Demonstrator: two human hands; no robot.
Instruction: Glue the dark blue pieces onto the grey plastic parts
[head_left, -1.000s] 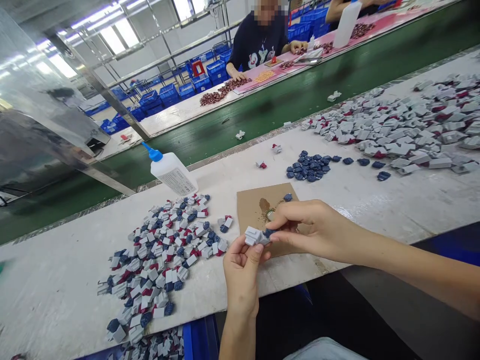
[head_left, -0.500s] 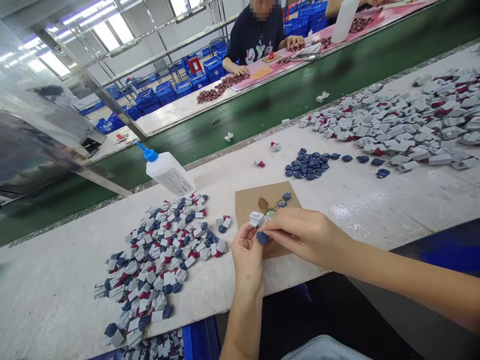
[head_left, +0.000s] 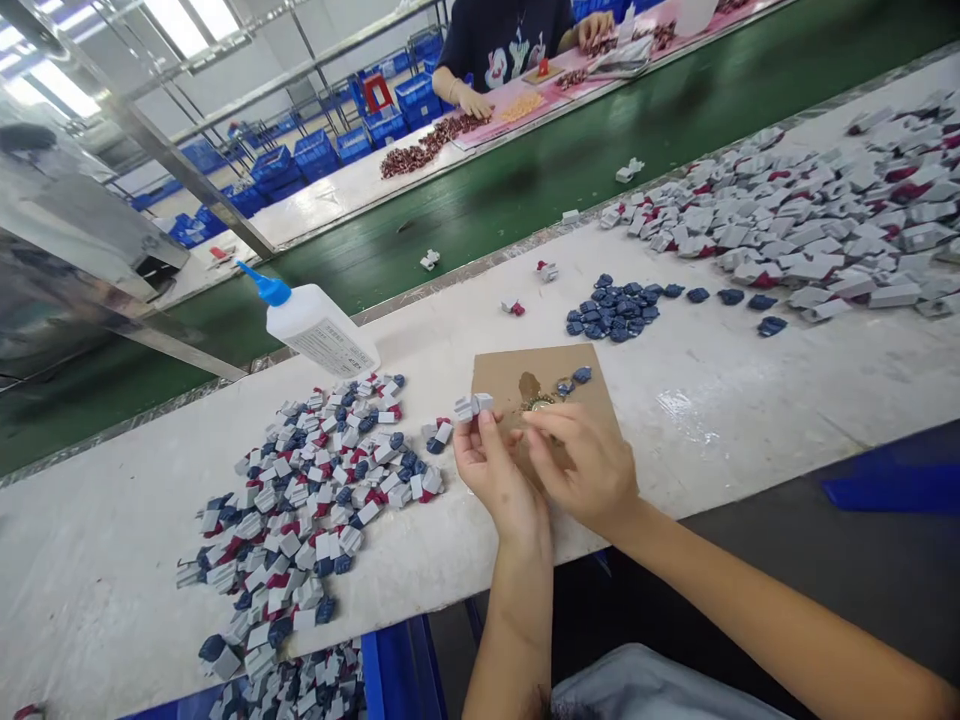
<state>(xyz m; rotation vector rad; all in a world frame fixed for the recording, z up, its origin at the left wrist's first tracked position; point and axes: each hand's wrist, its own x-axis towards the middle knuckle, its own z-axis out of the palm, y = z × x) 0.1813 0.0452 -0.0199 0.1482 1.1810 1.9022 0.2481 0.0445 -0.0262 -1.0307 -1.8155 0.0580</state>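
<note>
My left hand point(head_left: 495, 475) pinches a small light grey plastic piece point(head_left: 471, 407) with block-like ends, held above the table at the cardboard's left edge. My right hand point(head_left: 585, 465) is just right of it, over the cardboard sheet point(head_left: 611, 405). Its thumb and fingers are curled together; whatever they hold, if anything, is too small to make out. Beyond its fingertips lies a round bottle-cap-like thing point(head_left: 540, 401) with a greenish inside, beside a brown stain. Two dark blue pieces point(head_left: 581, 375) rest near the cardboard's top right corner.
Left lies a heap of grey, blue and red pieces point(head_left: 322, 500), with a glue bottle point(head_left: 322, 330) behind. Several blue pieces point(head_left: 615, 308) and a large grey-and-red heap point(head_left: 817, 220) lie right. Beyond runs a green conveyor belt point(head_left: 517, 205); a person's hand point(head_left: 472, 100) works across it.
My left hand has shifted left with the grey piece. My right hand has come away from it, towards the round thing. The blue piece between the hands no longer shows. The view has tilted down.
</note>
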